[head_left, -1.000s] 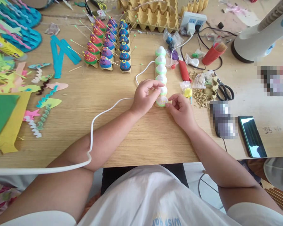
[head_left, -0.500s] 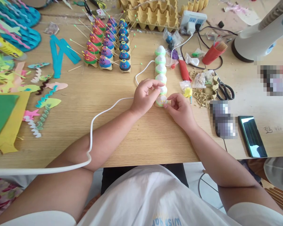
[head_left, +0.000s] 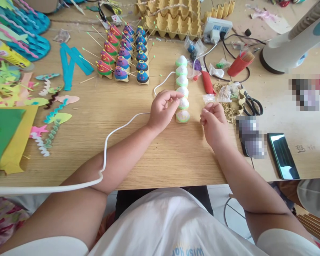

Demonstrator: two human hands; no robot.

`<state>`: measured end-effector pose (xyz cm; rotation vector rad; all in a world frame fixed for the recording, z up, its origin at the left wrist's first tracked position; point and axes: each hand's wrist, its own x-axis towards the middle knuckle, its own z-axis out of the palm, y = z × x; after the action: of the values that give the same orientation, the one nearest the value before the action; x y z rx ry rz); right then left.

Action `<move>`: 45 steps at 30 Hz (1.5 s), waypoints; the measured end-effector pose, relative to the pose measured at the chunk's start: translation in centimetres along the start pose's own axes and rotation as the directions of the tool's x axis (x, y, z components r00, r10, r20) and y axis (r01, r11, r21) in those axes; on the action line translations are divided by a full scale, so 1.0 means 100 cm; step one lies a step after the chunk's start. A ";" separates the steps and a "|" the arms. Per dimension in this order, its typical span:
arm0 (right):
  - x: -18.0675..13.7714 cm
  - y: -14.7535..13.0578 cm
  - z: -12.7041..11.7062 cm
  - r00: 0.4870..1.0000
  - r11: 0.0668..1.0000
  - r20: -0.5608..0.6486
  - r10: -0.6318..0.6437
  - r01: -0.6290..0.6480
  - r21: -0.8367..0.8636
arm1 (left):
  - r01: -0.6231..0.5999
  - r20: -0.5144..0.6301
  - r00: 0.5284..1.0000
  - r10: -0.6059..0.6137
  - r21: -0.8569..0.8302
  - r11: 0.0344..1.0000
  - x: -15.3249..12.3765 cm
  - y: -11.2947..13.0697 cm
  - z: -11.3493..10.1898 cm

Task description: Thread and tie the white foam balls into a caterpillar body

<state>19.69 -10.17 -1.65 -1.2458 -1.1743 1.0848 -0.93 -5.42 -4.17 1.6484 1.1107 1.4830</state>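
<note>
A row of white domes with green rims (head_left: 181, 71) runs away from me on the wooden table (head_left: 160, 156). The nearest dome (head_left: 182, 116) has coloured dots on it and stands free. My left hand (head_left: 162, 111) is curled just left of the row, with its fingertips pinched against the second dome (head_left: 184, 103). To the right of the row, my right hand (head_left: 214, 122) has its fingers closed at the lower edge of a small clear plastic bag (head_left: 208, 98). A white cable (head_left: 114, 129) lies across my left forearm.
Painted egg-carton figures with pins (head_left: 122, 53) stand at the back left, with egg trays (head_left: 173, 17) behind them. Coloured foam cut-outs (head_left: 13, 103) cover the left side. On the right are scissors (head_left: 252, 105), a phone (head_left: 282, 156), a red cup (head_left: 238, 62), a power strip (head_left: 217, 25) and a fan base (head_left: 290, 46).
My right hand has left the nearest dome and moved right and up to the small plastic bag. My left hand has barely moved.
</note>
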 end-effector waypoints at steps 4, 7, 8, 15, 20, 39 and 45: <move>0.014 -0.017 -0.016 0.951 0.922 0.084 0.297 -0.309 0.236 | -0.007 -0.063 0.998 0.003 -0.060 0.998 0.004 -0.008 0.000; 0.038 -0.024 -0.014 0.952 0.908 0.082 0.294 -0.305 0.288 | 0.020 -0.080 0.996 -0.025 -0.063 0.998 0.005 -0.012 0.000; 0.049 -0.023 -0.010 0.969 0.930 0.062 0.239 -0.246 0.274 | 0.028 -0.086 0.996 -0.033 -0.067 0.997 0.006 -0.012 0.001; 0.103 0.021 0.029 0.997 0.967 -0.062 -0.036 0.051 0.249 | 0.100 -0.147 0.983 -0.113 -0.095 0.990 0.005 -0.009 0.003; 0.096 0.036 0.033 0.987 0.950 -0.162 0.001 0.050 0.309 | 0.094 -0.129 0.986 -0.102 -0.070 0.993 0.001 -0.011 0.006; 0.081 0.002 0.032 0.990 0.770 0.134 0.048 -0.122 0.626 | -0.335 0.002 0.934 0.358 0.352 0.874 0.047 -0.018 0.013; 0.074 -0.009 0.037 0.975 0.828 0.222 0.020 -0.141 0.543 | -0.461 0.054 0.871 0.489 0.439 0.772 0.046 -0.020 0.014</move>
<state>16.78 -2.51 -0.48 -0.7371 -0.8598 1.5195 0.17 -0.33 -4.11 2.3545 1.1790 1.6839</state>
